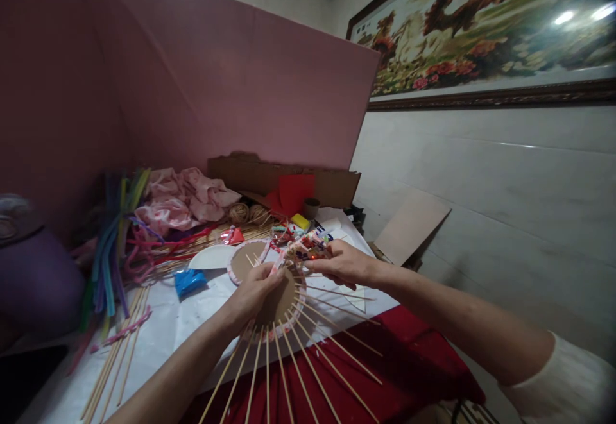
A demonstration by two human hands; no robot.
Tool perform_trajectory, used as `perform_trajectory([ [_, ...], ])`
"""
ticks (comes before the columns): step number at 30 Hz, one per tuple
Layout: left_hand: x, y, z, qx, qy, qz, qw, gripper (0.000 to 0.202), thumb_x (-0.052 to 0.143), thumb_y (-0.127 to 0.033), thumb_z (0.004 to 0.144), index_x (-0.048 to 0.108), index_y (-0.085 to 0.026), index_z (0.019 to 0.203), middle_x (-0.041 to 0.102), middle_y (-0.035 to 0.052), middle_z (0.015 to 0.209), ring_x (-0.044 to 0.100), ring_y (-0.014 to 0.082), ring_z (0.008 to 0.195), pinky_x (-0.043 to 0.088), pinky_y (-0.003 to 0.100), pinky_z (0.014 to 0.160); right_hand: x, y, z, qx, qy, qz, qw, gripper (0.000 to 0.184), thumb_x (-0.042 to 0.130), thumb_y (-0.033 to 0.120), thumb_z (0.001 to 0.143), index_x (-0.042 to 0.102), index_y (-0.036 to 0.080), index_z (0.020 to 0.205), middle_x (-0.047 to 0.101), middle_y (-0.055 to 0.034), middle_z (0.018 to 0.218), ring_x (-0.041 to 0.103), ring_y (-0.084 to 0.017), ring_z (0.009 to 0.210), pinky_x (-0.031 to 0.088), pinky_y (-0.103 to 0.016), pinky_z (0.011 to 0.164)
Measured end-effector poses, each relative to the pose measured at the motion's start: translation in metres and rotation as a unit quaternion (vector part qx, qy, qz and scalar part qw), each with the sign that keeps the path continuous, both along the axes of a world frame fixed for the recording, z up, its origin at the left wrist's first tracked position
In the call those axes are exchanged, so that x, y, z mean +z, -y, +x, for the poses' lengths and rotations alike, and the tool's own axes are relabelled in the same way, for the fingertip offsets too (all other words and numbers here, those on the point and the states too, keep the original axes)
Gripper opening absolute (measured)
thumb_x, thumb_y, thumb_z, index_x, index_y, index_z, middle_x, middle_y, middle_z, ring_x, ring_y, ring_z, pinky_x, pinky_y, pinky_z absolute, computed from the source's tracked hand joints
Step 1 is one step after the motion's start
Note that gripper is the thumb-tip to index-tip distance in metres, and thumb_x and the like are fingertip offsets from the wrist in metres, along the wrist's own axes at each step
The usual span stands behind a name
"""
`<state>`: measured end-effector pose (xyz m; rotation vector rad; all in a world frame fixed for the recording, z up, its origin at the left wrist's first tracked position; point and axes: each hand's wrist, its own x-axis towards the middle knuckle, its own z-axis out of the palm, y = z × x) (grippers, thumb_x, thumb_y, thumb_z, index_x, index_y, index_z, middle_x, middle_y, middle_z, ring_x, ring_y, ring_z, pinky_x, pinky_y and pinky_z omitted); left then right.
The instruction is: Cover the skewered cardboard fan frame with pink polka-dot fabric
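A round cardboard disc (282,301) with several thin bamboo sticks (308,366) fanning out from its rim lies at the near edge of the white-covered table (192,321). My left hand (255,292) rests on the disc, its fingers pinched on a pink-and-white strip at the disc's far rim. My right hand (341,262) is closed around a bunch of multicoloured strips (303,245) just above and beyond the disc. A second cardboard disc (244,260) with a pink edge lies behind the first.
Loose bamboo sticks (115,353), coloured pipe cleaners (113,244), pink cloth (185,199), twine balls (239,212), a white plate (212,257), a blue packet (190,279) and red paper (294,193) crowd the table. A cardboard box (332,183) stands behind. A pink board backs the table; a tiled wall is right.
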<state>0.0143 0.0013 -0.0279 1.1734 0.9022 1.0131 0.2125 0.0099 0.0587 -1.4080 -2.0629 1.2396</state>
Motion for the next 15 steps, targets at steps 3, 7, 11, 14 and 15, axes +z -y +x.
perform_trajectory([
  [3, -0.0010, -0.0003, -0.0002, 0.004, -0.005, 0.004, 1.000, 0.031, 0.066, -0.045, 0.070, 0.060, -0.015, 0.074, 0.061, 0.0012, 0.064, 0.054, 0.0122, 0.055, 0.036, 0.022, 0.051, 0.0017, 0.0000, -0.0009, -0.005, 0.002, -0.001, 1.000, 0.043, 0.059, 0.050, 0.073, 0.042, 0.019, 0.048, 0.038, 0.0064, 0.038, 0.033, -0.005, 0.028, 0.024, -0.018, 0.026],
  [7, 0.0004, 0.0005, 0.0003, 0.005, -0.012, 0.006, 1.000, 0.032, 0.064, -0.046, 0.071, 0.059, -0.015, 0.074, 0.060, 0.0006, 0.063, 0.053, 0.0113, 0.054, 0.035, 0.021, 0.051, 0.0022, 0.0000, -0.0017, -0.011, -0.001, -0.009, 1.000, 0.042, 0.059, 0.049, 0.073, 0.042, 0.019, 0.049, 0.037, 0.0070, 0.037, 0.032, -0.004, 0.027, 0.024, -0.018, 0.025],
  [11, 0.0032, 0.0019, 0.0008, 0.011, -0.016, 0.005, 1.000, 0.034, 0.065, -0.047, 0.070, 0.058, -0.015, 0.072, 0.059, 0.0001, 0.061, 0.052, 0.0113, 0.053, 0.035, 0.021, 0.050, 0.0015, -0.0009, -0.0017, -0.009, -0.008, -0.009, 1.000, 0.041, 0.060, 0.048, 0.073, 0.042, 0.019, 0.049, 0.036, 0.0076, 0.037, 0.031, -0.004, 0.028, 0.023, -0.018, 0.024],
  [14, 0.0036, 0.0019, 0.0007, 0.009, -0.014, 0.006, 1.000, 0.035, 0.066, -0.048, 0.068, 0.058, -0.015, 0.072, 0.059, 0.0004, 0.061, 0.052, 0.0117, 0.053, 0.035, 0.022, 0.050, 0.0026, -0.0006, -0.0023, -0.005, -0.008, -0.010, 1.000, 0.040, 0.059, 0.046, 0.074, 0.042, 0.019, 0.049, 0.036, 0.0077, 0.037, 0.031, -0.004, 0.028, 0.023, -0.017, 0.024],
  [15, 0.0033, 0.0017, 0.0006, 0.007, -0.013, 0.007, 1.000, 0.034, 0.066, -0.048, 0.069, 0.058, -0.015, 0.072, 0.059, 0.0005, 0.061, 0.052, 0.0118, 0.053, 0.035, 0.022, 0.051, 0.0032, -0.0003, -0.0027, -0.005, -0.007, -0.010, 1.000, 0.040, 0.059, 0.045, 0.074, 0.042, 0.020, 0.049, 0.036, 0.0077, 0.037, 0.031, -0.004, 0.027, 0.023, -0.017, 0.024],
])
